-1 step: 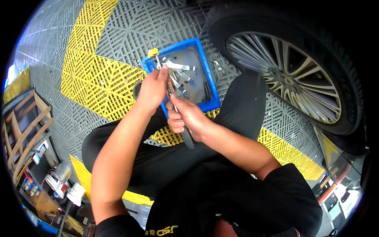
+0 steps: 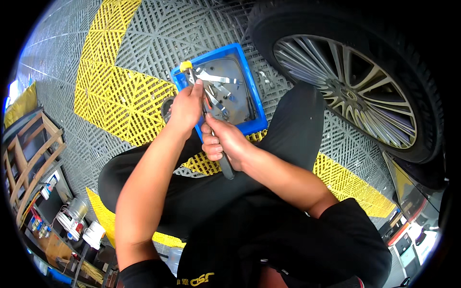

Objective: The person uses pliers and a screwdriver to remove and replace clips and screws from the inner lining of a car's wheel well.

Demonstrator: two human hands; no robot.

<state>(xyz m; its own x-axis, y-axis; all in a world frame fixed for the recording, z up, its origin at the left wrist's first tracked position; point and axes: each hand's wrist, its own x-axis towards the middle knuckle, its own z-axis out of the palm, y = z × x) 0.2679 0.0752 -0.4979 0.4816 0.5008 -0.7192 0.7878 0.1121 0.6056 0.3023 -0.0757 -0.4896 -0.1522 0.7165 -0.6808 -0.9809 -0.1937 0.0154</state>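
My right hand [image 2: 224, 143] is closed around the dark handle [image 2: 227, 169] of a long tool, whose lower end juts out below the fist. Higher up, my left hand [image 2: 186, 108] grips the tool's metal shaft with the thumb lying along it. A yellow piece [image 2: 186, 66] sits at the far end; its exact kind is unclear. Both hands are over the near left side of a blue tray [image 2: 262, 115]. Inside it lie several shiny metal strips [image 2: 217, 78], small dark parts and a piece with some red on it [image 2: 207, 103], partly hidden by my hands.
A car wheel [image 2: 348, 98] stands close on the right, beyond my bent knee [image 2: 302, 110]. Left of the tray is a dark round object [image 2: 167, 109]. Grey and yellow grid tiles [image 2: 129, 96] cover the floor. A wooden frame [image 2: 36, 153] and shelf clutter stand at far left.
The whole view has shifted very slightly. Both hands keep their hold on the tool, which stays in nearly the same place over the tray.
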